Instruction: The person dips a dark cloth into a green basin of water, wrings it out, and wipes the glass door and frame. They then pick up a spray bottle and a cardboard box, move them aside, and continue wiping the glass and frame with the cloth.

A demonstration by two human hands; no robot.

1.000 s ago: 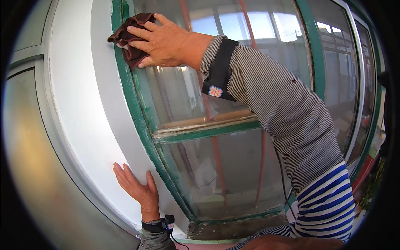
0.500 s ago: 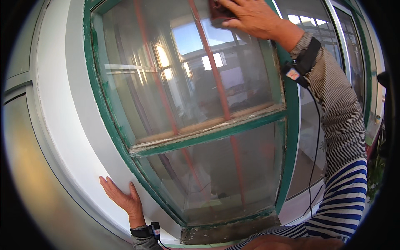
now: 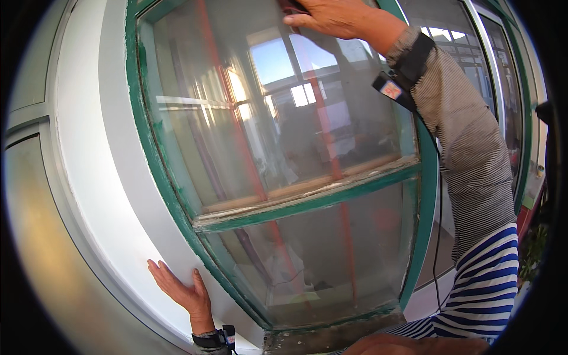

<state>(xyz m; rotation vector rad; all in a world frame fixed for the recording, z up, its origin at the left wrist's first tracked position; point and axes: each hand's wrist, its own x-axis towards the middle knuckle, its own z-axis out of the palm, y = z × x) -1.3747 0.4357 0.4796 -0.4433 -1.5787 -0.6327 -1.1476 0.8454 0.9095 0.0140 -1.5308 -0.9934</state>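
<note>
Right grip (image 3: 346,19) holds a dark cloth (image 3: 291,7) against the upper windowpane (image 3: 361,112).

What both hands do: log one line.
right hand: over dark reddish-brown cloth, partly out of view, at upper glass pane | left hand: open, against smooth white wall | around: chipped green window frame

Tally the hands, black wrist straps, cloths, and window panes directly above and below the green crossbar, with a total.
Left hand, right hand: 2 hands
Left strap, right strap: 2 straps
Cloth, partly in view: 1
Upper pane, lower pane: 2 panes
Total: 7
</note>
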